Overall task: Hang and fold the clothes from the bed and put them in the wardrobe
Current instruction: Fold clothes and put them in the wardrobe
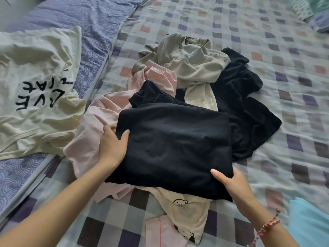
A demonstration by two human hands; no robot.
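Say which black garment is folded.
The near black garment, a flat rectangle that the left hand and right hand grip by its edges. The far black garment lies crumpled behind it.

We've got one cam only: head-worn, wide-angle, facing fwd & down across the bed (267, 50) from its near side. It's close in: forearms (58, 207) enter at the bottom, w/ left hand (112, 147) and right hand (235, 186) on the black garment (174, 143) mid-frame. Far end of bed runs along the top.
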